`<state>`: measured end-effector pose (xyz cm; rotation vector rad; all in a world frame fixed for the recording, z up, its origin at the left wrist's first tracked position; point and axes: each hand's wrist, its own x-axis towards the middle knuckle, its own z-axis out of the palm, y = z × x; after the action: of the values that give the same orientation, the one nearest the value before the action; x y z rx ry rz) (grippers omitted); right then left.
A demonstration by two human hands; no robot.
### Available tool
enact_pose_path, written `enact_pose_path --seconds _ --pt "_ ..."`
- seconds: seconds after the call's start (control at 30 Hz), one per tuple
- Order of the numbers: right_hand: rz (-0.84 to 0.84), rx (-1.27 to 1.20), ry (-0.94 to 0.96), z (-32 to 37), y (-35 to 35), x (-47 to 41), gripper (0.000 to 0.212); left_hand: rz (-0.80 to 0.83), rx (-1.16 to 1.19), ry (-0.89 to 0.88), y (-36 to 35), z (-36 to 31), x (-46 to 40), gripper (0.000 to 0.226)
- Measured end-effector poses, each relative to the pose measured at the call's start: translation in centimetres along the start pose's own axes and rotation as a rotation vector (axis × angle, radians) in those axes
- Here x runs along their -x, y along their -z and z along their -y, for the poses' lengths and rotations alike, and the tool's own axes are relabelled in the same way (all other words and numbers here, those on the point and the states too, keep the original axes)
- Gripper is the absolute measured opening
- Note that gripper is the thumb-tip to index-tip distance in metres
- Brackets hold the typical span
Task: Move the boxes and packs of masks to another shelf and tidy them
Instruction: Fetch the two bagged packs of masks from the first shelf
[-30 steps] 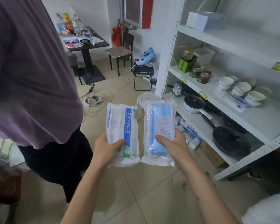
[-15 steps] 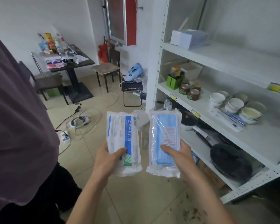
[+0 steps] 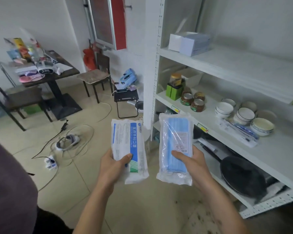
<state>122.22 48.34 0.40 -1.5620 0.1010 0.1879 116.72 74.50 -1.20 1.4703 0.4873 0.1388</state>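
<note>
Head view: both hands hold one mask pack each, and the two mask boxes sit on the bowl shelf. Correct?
Not quite. The head view shows the two mask boxes on the top shelf, above the shelf with the bowls. The rest holds: left hand grips the printed mask pack, right hand the clear mask pack.

Lived-in room doubling as storage, home-like. White metal shelving unit [image 3: 159, 68] holds kitchenware: stacked bowls [image 3: 243, 115], sauce jars [image 3: 192, 101], black frying pan [image 3: 242, 176], white boxes [image 3: 189, 43] up top. Tiled floor [image 3: 85, 166] with loose cables and a power strip [image 3: 50, 162]. Dark dining table [image 3: 57, 73], cluttered, chairs [image 3: 95, 78] around it.
</note>
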Motion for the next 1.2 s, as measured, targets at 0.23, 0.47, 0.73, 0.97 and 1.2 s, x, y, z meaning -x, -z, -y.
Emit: enact_pose_path --seconds 0.23,0.47,0.73,0.97,1.2 --pt "-0.038 -0.053 0.001 1.3 1.1 -6.9 0.034 0.071 0.0 0.018 -4.3 -1.7 -8.1 0.034" --pt "0.011 -0.064 0.006 3.2 2.0 -15.7 0.043 0.09 0.0 0.006 -8.0 -4.0 -15.3 0.034" --pt "0.037 -0.093 -0.023 4.3 -0.4 -24.8 0.038 0.098 0.04 0.076 -9.6 -5.9 -24.0 0.032" --pt "-0.068 -0.133 0.002 5.7 -2.1 -32.3 0.041 0.163 0.012 0.067 -11.0 -8.3 -32.6 0.034" --pt "-0.19 -0.179 0.04 6.6 -0.5 -37.7 0.044 0.294 -0.026 0.076 -16.3 -10.3 -39.0 0.033"
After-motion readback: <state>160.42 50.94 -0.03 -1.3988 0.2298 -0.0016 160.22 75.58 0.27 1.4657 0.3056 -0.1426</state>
